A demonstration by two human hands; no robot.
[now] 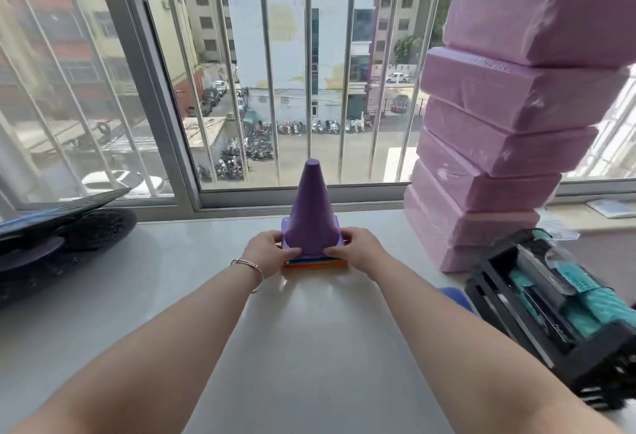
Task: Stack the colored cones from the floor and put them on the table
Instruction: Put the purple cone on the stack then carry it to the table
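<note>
Nested stack of plastic cones point(312, 213), purple one outermost with coloured base edges showing beneath, upright on the pale smooth table point(213, 313) near the window, dead ahead. Left hand point(266, 253) and right hand point(358, 249) clamped on opposite base sides, equally near; long axis vertical.

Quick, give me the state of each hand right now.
Left hand: closed on the base of the cone stack, which rests on the table.
Right hand: closed on the stack's base from the other side.
</note>
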